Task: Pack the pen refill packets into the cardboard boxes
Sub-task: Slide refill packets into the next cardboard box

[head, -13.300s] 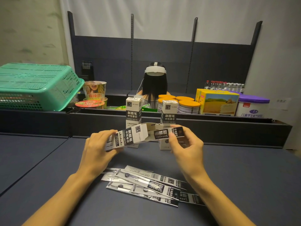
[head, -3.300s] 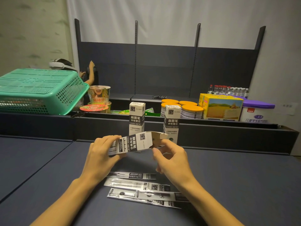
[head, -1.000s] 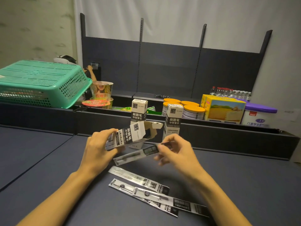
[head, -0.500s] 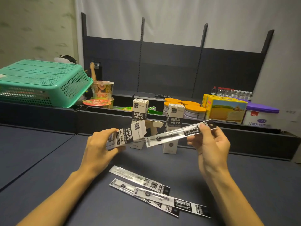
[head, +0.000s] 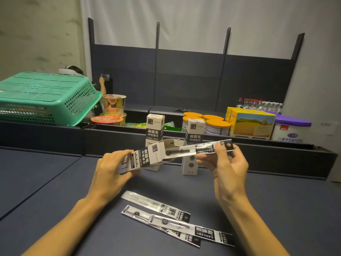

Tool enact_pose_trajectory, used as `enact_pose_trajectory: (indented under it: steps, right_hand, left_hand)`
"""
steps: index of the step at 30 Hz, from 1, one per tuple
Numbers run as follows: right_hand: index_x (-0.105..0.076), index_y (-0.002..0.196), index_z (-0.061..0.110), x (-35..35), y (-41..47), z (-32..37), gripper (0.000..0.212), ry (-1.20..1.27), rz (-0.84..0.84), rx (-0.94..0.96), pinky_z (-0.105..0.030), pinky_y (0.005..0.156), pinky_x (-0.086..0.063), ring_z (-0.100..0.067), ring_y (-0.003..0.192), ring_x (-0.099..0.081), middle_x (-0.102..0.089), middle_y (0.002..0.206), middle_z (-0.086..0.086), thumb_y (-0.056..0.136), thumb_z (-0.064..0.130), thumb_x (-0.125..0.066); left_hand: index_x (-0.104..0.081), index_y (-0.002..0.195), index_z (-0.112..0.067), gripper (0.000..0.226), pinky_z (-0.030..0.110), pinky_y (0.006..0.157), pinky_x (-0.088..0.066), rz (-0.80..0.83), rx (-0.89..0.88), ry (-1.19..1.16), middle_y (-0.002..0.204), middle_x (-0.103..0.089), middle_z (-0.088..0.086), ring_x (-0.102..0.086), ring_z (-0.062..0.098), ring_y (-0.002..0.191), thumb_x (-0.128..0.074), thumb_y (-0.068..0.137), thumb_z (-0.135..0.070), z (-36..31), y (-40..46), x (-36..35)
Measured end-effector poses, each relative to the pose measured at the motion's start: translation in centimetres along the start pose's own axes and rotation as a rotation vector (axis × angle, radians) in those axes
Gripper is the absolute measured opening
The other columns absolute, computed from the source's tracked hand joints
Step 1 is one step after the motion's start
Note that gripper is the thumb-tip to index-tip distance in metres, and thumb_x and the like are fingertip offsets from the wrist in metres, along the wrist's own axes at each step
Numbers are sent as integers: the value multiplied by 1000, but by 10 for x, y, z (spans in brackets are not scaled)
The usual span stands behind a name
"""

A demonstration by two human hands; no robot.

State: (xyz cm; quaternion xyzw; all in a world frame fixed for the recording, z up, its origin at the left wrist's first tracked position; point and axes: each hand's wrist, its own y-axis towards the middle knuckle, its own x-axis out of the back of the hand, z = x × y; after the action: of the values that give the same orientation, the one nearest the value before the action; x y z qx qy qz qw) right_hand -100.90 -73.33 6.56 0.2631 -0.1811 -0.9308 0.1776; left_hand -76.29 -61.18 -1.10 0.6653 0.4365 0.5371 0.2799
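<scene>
My left hand (head: 108, 172) grips a white and black cardboard box (head: 147, 157), held on its side with its open flap end facing right. My right hand (head: 227, 163) pinches the black end of a clear pen refill packet (head: 203, 149); the packet's other end is inside the box mouth. Three more refill packets (head: 169, 218) lie on the dark table below my hands. Two matching boxes stand upright behind: one (head: 155, 128) partly hidden by the held box, another (head: 193, 135) to its right.
A green plastic basket (head: 46, 98) lies upturned at the back left. On the shelf ledge (head: 258, 143) stand noodle cups (head: 112, 108), orange-lidded tins (head: 215, 124), a yellow carton (head: 251, 124) and a purple-lidded tub (head: 291, 130). Another person's hand (head: 101, 81) shows behind the basket.
My right hand lifted a packet from the table, swung it level with the box and pushed its tip into the open end. The left hand kept the box steady.
</scene>
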Motion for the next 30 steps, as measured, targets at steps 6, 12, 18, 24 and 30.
enact_pose_trajectory:
  steps: [6,12,18,24,30]
  right_hand:
    - [-56,96,-1,-6,-11,-11,12,-73,210,-88,-30,57,-58,-32,70,-72,-70,82,-22,94,10,-58]
    - [-66,94,5,-9,-17,-27,11,-318,464,-89,-27,59,-55,-20,66,-68,-72,81,-8,87,13,-70]
    - [-66,93,17,-3,-16,-31,7,-401,257,223,-30,58,-55,-18,63,-66,-68,77,0,89,12,-68]
    - [-67,101,27,-1,-18,-37,17,-546,303,460,-29,55,-54,-16,63,-63,-66,73,7,87,33,-61]
    - [-60,112,28,-5,-21,-39,29,-562,309,470,-17,53,-50,-12,62,-63,-64,74,10,85,18,-63]
  left_hand:
    - [-59,119,-19,61,41,77,-47,15,-18,11,111,-65,0,-54,16,92,-86,65,-26,1,1,-1]
    - [-59,119,-22,57,36,77,-44,18,-14,12,112,-64,-4,-50,10,94,-72,68,-42,0,2,0]
    - [-59,120,-21,58,35,76,-44,20,-6,12,112,-64,-3,-50,11,94,-72,67,-41,1,1,1]
    - [-58,120,-23,58,38,75,-47,21,-10,3,111,-64,-3,-52,13,92,-73,67,-40,1,2,1]
    - [-58,119,-23,57,40,76,-46,12,-18,1,111,-64,-4,-53,14,91,-73,66,-39,1,1,1]
